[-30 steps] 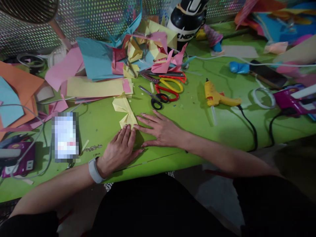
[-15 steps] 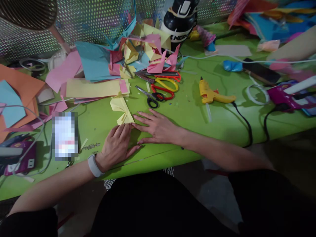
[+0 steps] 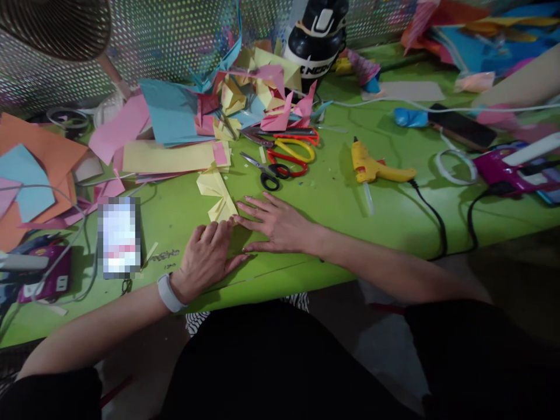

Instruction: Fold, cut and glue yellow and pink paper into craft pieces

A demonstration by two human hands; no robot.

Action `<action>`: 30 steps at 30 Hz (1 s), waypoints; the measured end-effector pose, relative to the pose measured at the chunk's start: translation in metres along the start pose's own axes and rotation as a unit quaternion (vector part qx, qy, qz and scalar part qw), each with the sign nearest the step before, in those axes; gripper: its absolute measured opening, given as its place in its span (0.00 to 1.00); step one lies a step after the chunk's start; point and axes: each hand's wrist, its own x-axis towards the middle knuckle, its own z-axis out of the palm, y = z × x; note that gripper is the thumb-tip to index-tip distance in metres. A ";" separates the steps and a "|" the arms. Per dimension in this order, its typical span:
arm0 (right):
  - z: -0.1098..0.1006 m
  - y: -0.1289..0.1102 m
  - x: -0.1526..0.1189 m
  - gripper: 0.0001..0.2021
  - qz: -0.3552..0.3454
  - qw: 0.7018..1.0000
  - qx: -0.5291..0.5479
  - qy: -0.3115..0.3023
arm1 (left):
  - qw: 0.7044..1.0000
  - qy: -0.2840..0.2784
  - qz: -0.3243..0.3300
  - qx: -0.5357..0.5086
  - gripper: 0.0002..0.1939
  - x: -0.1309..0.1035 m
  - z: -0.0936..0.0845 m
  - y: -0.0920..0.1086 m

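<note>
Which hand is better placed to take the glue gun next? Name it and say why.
The right hand, probably: it lies nearer the glue gun, fingers spread, while the left hand touches the folded yellow paper.

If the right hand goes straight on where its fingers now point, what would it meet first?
The right hand would probably meet the folded yellow paper first; it lies just ahead, though whether they already touch is hard to tell.

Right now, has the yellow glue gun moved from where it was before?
No. The glue gun keeps its place relative to the black scissors on the table.
</note>
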 end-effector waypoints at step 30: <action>0.000 -0.002 -0.002 0.35 -0.004 1.000 0.020 -0.012 | 0.987 -0.092 0.058 0.116 0.42 0.028 -0.007 0.030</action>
